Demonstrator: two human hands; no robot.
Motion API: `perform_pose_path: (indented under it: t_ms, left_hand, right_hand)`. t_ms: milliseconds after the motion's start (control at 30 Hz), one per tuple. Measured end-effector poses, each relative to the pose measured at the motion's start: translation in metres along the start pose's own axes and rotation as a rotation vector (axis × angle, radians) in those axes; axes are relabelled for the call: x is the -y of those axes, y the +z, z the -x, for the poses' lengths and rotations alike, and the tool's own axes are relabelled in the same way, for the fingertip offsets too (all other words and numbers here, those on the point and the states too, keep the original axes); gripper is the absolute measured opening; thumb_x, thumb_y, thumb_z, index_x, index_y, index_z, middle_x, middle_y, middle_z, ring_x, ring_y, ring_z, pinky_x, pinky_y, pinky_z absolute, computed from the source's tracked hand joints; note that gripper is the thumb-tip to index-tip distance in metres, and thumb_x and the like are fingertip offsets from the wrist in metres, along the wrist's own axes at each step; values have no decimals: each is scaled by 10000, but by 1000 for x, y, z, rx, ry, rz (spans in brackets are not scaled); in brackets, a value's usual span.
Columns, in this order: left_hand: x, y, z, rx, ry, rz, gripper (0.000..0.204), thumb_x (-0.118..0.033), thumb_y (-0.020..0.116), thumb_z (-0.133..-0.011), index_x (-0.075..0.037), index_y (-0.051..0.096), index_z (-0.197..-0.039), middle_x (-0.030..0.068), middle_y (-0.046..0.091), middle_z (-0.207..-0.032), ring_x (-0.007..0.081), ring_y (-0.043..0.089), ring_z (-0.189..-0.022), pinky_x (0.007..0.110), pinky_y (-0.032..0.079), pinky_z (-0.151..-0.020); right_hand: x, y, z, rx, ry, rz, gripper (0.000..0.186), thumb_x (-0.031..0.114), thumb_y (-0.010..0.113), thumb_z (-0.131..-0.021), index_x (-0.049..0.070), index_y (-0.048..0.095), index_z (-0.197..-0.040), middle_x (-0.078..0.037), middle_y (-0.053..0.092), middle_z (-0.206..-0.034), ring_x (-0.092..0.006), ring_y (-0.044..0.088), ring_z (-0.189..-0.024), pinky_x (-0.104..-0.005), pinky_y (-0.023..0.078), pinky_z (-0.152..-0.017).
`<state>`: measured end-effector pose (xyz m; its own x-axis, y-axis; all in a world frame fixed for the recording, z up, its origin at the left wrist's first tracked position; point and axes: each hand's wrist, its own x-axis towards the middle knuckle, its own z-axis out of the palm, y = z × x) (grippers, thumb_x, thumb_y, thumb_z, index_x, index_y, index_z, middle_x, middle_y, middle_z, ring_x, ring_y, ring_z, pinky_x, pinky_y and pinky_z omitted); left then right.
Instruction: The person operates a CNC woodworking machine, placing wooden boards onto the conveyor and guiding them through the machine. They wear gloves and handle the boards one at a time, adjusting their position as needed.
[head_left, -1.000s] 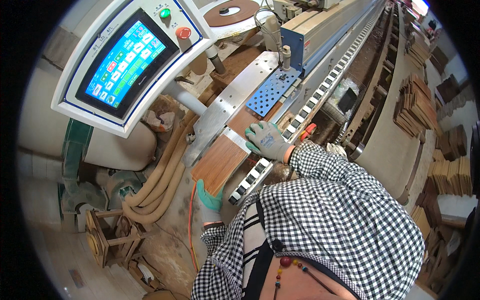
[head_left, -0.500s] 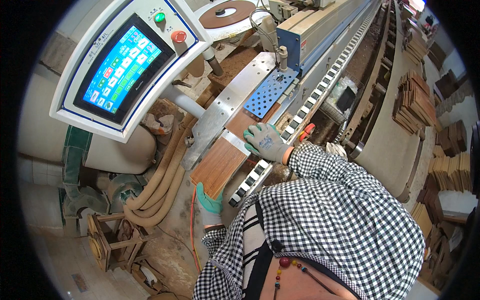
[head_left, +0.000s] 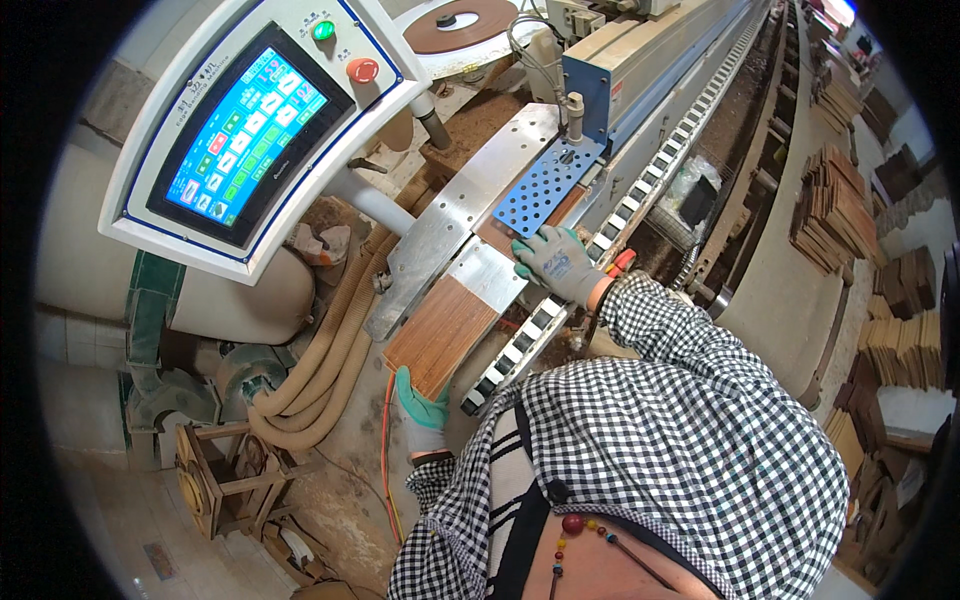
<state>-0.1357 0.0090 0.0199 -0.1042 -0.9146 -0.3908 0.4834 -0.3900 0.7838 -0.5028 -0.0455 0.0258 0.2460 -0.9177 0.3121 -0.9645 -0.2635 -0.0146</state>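
My left hand (head_left: pixel 422 408), in a grey glove with a green palm, grips the near end of a brown wooden board (head_left: pixel 441 333), thumb along its edge. That board lies on the near part of a metal machine table (head_left: pixel 487 277). Farther up, my right hand (head_left: pixel 560 264), gloved alike, lies with fingers stretched out on a second wooden board (head_left: pixel 499 238). This second board runs partly beneath a blue perforated plate (head_left: pixel 548 186); its far part is hidden. A strip of bare metal separates the two boards.
A chain track with white pads (head_left: pixel 521 345) runs along the table's right side. At the left stands a control panel (head_left: pixel 250 135) with a lit screen and a red button (head_left: pixel 362 70). Ribbed hoses (head_left: pixel 345 375) hang below. Stacked boards (head_left: pixel 838 205) lie beyond a conveyor belt (head_left: pixel 775 290) at right.
My right hand and the far board have slid forward, deeper beneath the blue plate. The metal gap between the boards has widened. My left hand and its board have hardly moved.
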Motion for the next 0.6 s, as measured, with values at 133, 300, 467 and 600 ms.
perform_pose_path:
  t_ms: [133, 300, 467, 600]
  left_hand:
    - [2, -9, -3, -6, -34, -35, 601, -474, 586, -1010, -87, 485, -1458, 106, 613, -1364, 251, 653, -1156, 353, 556, -870]
    - [-1, -8, 2, -56, -76, -114, 620, -519, 608, -981, -124, 503, -1446, 87, 597, -1366, 255, 625, -1172, 363, 531, -864]
    - [-8, 11, 4, -125, -55, 17, 581, -496, 606, -985, -113, 526, -1414, 88, 612, -1331, 264, 626, -1163, 392, 535, -864]
    - [-8, 15, 3, -132, -51, 87, 526, -452, 602, -997, -98, 548, -1383, 85, 643, -1279, 261, 646, -1135, 401, 554, -835]
  right_hand:
    - [-21, -2, 0, 183, 62, 62, 268, 256, 686, -879, 163, 697, -1130, -41, 630, -1130, -251, 558, -1154, -400, 434, -1038]
    - [-62, -2, 2, 31, 119, 167, 262, 388, 584, -1000, 180, 722, -1083, -43, 666, -1104, -248, 579, -1117, -413, 427, -1016]
    - [-96, 1, -2, 126, 302, 188, 307, 357, 565, -1020, 172, 709, -1218, -78, 624, -1361, -303, 538, -1296, -442, 355, -1139]
    - [-91, -3, -2, -53, 349, 218, 295, 332, 566, -1016, 114, 696, -1167, -108, 640, -1267, -312, 582, -1168, -463, 429, -1030]
